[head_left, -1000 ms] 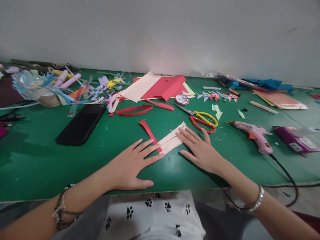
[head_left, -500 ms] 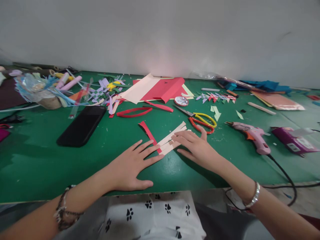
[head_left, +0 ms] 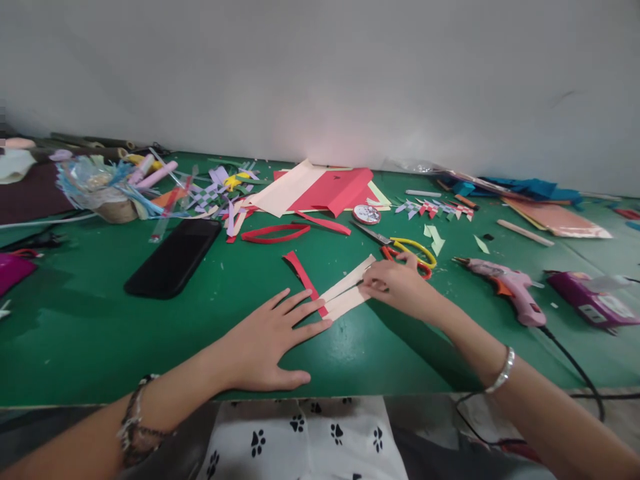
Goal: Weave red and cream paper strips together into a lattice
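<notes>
Cream paper strips (head_left: 345, 305) fan out to the right on the green table, their left ends meeting a red paper strip (head_left: 303, 279) that lies slantwise. My left hand (head_left: 267, 337) rests flat with fingers spread, its fingertips pressing on the red strip and the cream ends. Bent over the strips' right ends, my right hand (head_left: 400, 283) has its thumb and fingers closed together on a cream strip; the pinched end is hidden by the fingers. Just beyond that hand lie scissors (head_left: 413, 252) with red and yellow handles.
A black phone (head_left: 175, 259) lies at left. Folded red paper (head_left: 333, 190), a red paper loop (head_left: 275, 233) and a round tin (head_left: 367, 214) are farther back. To the right are a pink glue gun (head_left: 507, 287) with its cord and a purple box (head_left: 593, 299).
My right hand has gone from lying over the strips with extended fingers to a pinch at their right ends. A gap has opened between the cream strips. The left hand stays on the strips.
</notes>
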`<state>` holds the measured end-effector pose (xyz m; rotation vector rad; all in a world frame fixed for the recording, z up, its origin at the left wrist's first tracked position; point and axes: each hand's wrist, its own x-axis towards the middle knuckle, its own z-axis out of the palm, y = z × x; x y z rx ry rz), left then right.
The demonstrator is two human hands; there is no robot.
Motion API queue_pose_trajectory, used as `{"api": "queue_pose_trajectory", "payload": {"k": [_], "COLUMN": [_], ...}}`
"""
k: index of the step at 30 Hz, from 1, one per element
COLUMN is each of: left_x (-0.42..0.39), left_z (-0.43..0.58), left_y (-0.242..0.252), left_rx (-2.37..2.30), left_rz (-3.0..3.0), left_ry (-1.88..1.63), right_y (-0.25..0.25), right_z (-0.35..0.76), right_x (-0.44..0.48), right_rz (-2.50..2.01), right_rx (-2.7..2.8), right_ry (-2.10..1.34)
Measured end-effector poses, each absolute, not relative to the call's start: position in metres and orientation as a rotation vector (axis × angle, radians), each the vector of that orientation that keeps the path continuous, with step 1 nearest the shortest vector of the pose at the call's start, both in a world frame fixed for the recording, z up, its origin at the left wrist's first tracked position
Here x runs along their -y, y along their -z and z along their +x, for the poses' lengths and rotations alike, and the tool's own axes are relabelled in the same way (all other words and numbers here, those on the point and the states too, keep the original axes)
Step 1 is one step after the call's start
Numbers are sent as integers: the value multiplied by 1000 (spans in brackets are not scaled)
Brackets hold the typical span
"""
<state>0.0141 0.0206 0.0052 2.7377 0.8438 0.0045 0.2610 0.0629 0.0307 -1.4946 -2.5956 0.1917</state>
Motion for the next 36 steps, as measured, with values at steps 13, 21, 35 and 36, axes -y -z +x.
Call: {"api": "queue_pose_trajectory", "payload": {"k": [13,21,35,36], "left_x": [-20,-21,-20,-21], "left_z": [14,13,11,10], "left_y": [-10,-6,-6,-6], "left_rx": [-853,-840,-795,-786], "left_rz": [2715,2707,2715,2700], "left_ry": [48,27,-115,-151], "right_y": [-26,-5,1,1], "right_z": [193,214,233,234], "right_x": [-145,-152,-159,-158], "right_rz": [-1210,-1553,-1569,-1566], "right_rx": [2547,2256,2198,2196], "right_ry": [-209,-39,-93,-105]}}
